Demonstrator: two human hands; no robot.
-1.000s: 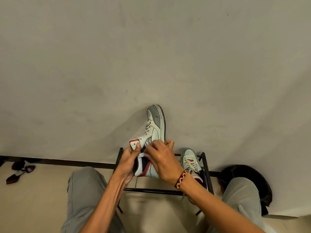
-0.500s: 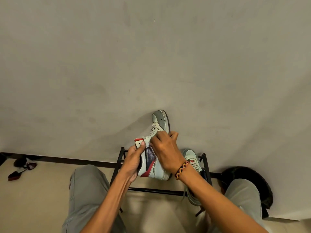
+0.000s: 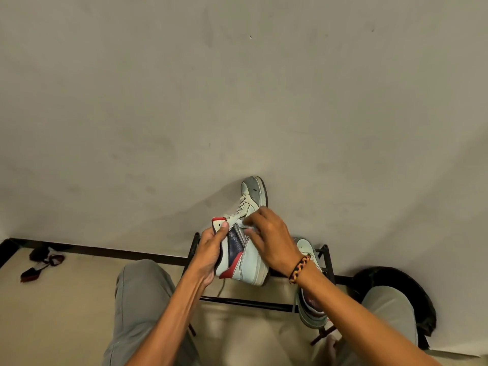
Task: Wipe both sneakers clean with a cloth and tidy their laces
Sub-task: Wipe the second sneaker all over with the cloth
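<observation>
Head cam, only view here: the left hand (image 3: 211,249) has its grip closed around the heel collar of a high-top sneaker (image 3: 244,249), held up toe-first above the black shoe rack (image 3: 253,302). The right hand (image 3: 269,241) pinches a small white cloth (image 3: 244,225) against the lace area, fingers curled. Looks like mid-wipe on shoe one. The second sneaker (image 3: 307,262) sits at the rack's right end, partly hidden by the wrist. Next up probably needs working the cloth further along, then sorting that dangling lace (image 3: 221,286).
</observation>
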